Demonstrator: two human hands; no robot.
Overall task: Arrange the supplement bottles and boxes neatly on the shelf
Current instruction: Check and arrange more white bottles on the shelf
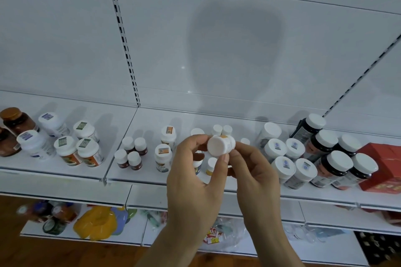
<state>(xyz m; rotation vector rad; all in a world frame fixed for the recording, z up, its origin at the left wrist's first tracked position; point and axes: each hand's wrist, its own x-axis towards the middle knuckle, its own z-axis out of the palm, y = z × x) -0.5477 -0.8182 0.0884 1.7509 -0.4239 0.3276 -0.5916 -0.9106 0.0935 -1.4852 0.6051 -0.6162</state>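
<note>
I am looking at a shop, most likely a pharmacy or health-goods store: a white metal retail shelf (65, 167) hangs on slotted black-and-white upright rails (123, 39) against white back panels. It carries grouped stock of white-capped supplement bottles (282, 149), small brown bottles with white caps (131, 154) and a red cardboard box (384, 169). On the lower shelf I see small red-and-white price tags (213, 237).

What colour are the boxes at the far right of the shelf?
Red, seen in the head view: the boxes sit beside dark bottles.
</note>
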